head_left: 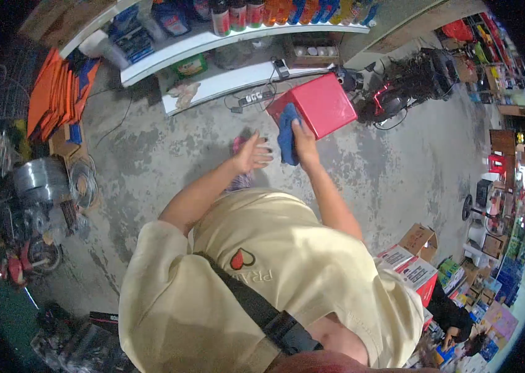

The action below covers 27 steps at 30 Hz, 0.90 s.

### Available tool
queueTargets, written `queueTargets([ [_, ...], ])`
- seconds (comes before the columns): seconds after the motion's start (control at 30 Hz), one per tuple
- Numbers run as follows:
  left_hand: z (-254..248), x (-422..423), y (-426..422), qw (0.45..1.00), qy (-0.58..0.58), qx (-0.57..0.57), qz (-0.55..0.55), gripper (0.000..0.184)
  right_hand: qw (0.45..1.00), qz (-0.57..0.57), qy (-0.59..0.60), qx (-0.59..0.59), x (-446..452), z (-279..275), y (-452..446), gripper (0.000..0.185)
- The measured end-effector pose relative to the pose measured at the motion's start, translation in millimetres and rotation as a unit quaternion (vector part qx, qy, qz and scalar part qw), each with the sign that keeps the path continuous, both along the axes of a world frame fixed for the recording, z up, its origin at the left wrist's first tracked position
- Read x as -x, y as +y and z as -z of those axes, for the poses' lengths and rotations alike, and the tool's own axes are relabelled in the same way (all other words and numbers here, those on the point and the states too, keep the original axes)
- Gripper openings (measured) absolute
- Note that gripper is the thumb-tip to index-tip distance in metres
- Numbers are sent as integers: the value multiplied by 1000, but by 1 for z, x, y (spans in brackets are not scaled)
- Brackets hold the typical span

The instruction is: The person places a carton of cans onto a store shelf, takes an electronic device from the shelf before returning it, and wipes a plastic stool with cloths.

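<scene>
A crumpled blue cloth [287, 134] hangs from my right hand [303, 142], whose fingers are closed on it. Just beyond that hand stands a red box-like stool [328, 107] on the floor; whether the cloth touches it I cannot tell. My left hand [254, 155] is held out to the left of the cloth, fingers spread and nothing in them. Below the left hand, part of a patterned shoe or slipper [241, 181] shows on the floor, mostly hidden by the hand and shirt.
White shelves [213, 45] with bottles run along the front. A power strip [256, 97] with cords lies near the stool. A motorbike [399, 93] stands front right. Orange folded sheets [63, 93] and wire coils [42, 180] are at left, cartons [415, 270] at right. Another person [455, 320] is at lower right.
</scene>
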<state>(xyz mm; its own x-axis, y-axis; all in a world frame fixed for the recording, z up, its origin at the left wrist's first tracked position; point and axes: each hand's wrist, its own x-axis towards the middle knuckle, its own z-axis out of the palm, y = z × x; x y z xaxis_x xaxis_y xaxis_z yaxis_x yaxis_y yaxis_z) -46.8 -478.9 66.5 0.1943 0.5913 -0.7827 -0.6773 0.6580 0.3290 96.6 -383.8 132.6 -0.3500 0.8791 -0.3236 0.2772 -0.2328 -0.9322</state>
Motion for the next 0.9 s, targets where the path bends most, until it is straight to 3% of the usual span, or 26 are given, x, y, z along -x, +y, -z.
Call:
queueTargets([
  [0.07, -30, -37, 7, 987, -110, -34, -110, 54, 988, -42, -93, -114, -6, -19, -44, 41],
  [0.1, -26, -57, 6, 966, -152, -176, -112, 41, 964, -77, -95, -235, -16, -8, -62, 41],
  [0.13, -27, -78, 1, 963, -206, -136, -105, 36, 964, -55, -110, -234, -30, 3, -76, 40],
  [0.17, -9, -99, -6, 974, -147, -120, -121, 32, 965, -30, -125, -230, -47, 17, -88, 39],
  [0.2, -26, -112, -21, 993, -101, -37, -48, 31, 964, 27, -151, -218, -71, 54, -100, 38],
  [0.27, -47, -132, -59, 991, -42, -38, 120, 35, 966, -66, -217, -121, -133, 76, -117, 42],
  [0.3, -39, -134, -73, 969, -49, -41, 239, 38, 957, -44, -271, -96, -167, 101, -133, 44],
  [0.33, -50, -139, -86, 959, -30, -57, 276, 40, 943, -21, -324, -72, -195, 116, -152, 47],
  [0.37, -62, -142, -98, 947, -12, -75, 311, 42, 940, 11, -340, -38, -214, 91, -174, 54],
  [0.4, -63, -140, -103, 938, -41, -72, 338, 41, 927, 27, -369, -55, -252, 127, -197, 60],
  [0.43, -60, -136, -109, 940, -38, -84, 327, 42, 932, 13, -361, 23, -277, 121, -218, 61],
  [0.47, -57, -130, -113, 943, -35, -96, 317, 43, 901, -63, -425, 67, -344, 213, -243, 58],
  [0.5, -57, -125, -115, 947, 29, -80, 308, 35, 935, 33, -338, 106, -348, 169, -268, 56],
  [0.53, -48, -119, -118, 956, 69, -73, 276, 33, 960, 28, -261, 98, -389, 204, -302, 49],
  [0.57, -35, -113, -121, 962, 109, -69, 241, 32, 945, 84, -79, 305, -402, 192, -325, 37],
  [0.6, -31, -106, -121, 968, 122, -46, 214, 29, 950, 89, -71, 291, -413, 214, -337, 37],
  [0.73, -21, -68, -142, 988, 75, -44, 124, 30, 994, 106, 4, -33, -423, 331, -354, 36],
  [0.87, -31, -14, -180, 993, 69, -55, 83, 30, 930, 121, 65, -341, -371, 431, -311, 36],
  [0.9, -30, 3, -194, 992, 72, -58, 82, 30, 929, 121, 68, -344, -360, 452, -326, 36],
])
